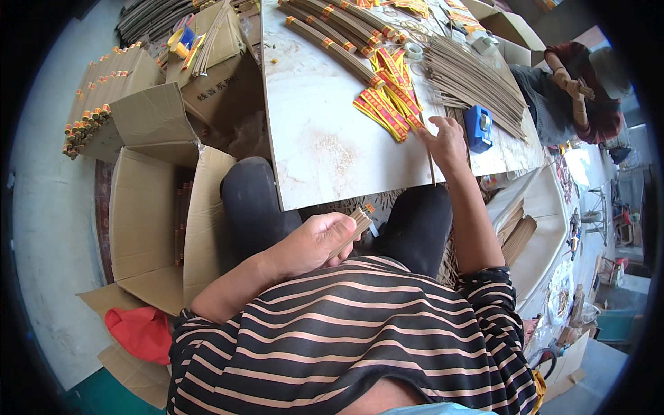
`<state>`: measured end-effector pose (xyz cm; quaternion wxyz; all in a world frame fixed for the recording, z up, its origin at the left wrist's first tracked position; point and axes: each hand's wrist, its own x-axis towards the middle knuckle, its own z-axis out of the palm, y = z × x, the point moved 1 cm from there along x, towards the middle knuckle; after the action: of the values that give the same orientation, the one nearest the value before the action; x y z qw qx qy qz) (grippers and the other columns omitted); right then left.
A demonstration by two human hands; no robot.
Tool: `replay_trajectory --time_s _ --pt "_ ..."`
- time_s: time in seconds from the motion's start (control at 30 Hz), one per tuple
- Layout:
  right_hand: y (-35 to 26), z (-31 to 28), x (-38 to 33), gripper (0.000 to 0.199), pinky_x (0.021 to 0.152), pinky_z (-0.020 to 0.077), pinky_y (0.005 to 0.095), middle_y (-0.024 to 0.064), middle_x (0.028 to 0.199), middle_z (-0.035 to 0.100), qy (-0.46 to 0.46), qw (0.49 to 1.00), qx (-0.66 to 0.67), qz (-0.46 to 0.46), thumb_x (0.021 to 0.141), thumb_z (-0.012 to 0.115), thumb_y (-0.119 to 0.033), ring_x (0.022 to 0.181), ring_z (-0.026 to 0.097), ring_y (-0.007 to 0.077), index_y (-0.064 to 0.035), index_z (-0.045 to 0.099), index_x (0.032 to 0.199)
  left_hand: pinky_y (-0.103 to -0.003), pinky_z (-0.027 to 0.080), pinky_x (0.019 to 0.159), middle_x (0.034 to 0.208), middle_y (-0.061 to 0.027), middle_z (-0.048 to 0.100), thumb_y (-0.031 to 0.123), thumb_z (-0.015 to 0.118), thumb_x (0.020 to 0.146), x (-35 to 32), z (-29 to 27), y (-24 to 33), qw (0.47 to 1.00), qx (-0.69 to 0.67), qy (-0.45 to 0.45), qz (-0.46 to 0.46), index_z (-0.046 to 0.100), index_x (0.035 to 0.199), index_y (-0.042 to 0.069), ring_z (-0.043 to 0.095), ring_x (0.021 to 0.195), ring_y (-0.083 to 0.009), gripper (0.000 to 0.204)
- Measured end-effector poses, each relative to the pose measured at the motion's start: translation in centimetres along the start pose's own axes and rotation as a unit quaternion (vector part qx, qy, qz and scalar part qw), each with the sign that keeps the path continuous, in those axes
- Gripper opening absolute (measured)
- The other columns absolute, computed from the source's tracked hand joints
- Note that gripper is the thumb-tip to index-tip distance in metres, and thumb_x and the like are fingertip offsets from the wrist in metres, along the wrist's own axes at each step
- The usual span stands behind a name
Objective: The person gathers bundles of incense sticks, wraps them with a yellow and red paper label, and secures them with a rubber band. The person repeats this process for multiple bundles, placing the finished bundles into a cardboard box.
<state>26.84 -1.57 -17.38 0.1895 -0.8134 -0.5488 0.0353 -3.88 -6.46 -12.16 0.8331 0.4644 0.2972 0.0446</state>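
My left hand (315, 241) is closed round a short-looking bundle of thin brown incense sticks (351, 232), held low in front of my striped top. A bit of red and yellow shows by the bundle's far end; the rest of it is hidden by the hand. Over the white table, my right hand (449, 144) has its fingers apart at the near end of a fanned pile of red and yellow paper labels (387, 104). Its fingertips are beside or touching the labels; I cannot tell which. A blue tape dispenser (478, 128) stands just right of that hand.
Banded incense bundles (332, 48) lie at the table's far left, loose sticks (470, 83) at its right. An open cardboard box (149, 221) stands left of my knees. More bundles (104, 90) are stacked beyond. Another person (581, 90) sits at far right.
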Motion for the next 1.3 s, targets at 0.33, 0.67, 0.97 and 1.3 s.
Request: replay_trajectory --time_s 0.33,0.67,0.97,1.3 --pt "1.1 2.0 0.7 0.023 0.081 0.0441 0.0365 0.0086 0.09 0.062 0.036 0.995 -0.01 -0.089 0.075 0.067 -0.027 0.093 0.055 0.0261 -0.0114 0.067 0.092 -0.017 0.038 0.055 0.071 -0.0012 0.049 0.047 0.041 0.092 0.8 -0.8 -0.1 1.0 -0.012 0.011 -0.014 0.049 0.098 0.001 0.043 0.058 -0.006 0.048" --pt "2.6 2.1 1.9 0.013 0.07 0.0456 0.0256 0.0078 0.08 0.062 0.05 0.985 0.157 -0.042 0.08 0.065 -0.015 0.074 0.058 0.0136 -0.0036 0.065 0.087 -0.017 0.037 0.054 0.071 -0.0013 0.048 0.047 0.04 0.092 0.9 -0.5 0.2 1.0 -0.004 0.015 -0.007 0.048 0.098 0.0 0.042 0.058 -0.0058 0.048" --pt "-6.8 -7.7 -7.6 0.01 0.055 0.0385 0.0167 -0.0014 0.074 0.056 -0.175 0.819 0.544 0.058 0.086 0.061 -0.009 0.061 0.046 0.0032 0.0005 0.059 0.088 -0.017 0.036 0.05 0.067 0.0008 0.045 0.041 0.038 0.096 -0.5 0.6 0.5 0.995 0.033 0.088 0.025 0.048 0.097 0.001 0.041 0.056 -0.0035 0.041" --pt "-12.2 -7.5 -15.1 0.021 0.047 0.0337 0.0154 -0.0021 0.066 0.055 -0.292 0.803 0.517 0.061 0.084 0.065 -0.02 0.056 0.044 0.0019 -0.0016 0.057 0.08 -0.017 0.039 0.051 0.067 0.0009 0.045 0.033 0.04 0.096 -2.4 2.2 0.3 0.989 0.062 0.103 0.085 0.05 0.109 -0.003 0.042 0.056 -0.0048 0.039"
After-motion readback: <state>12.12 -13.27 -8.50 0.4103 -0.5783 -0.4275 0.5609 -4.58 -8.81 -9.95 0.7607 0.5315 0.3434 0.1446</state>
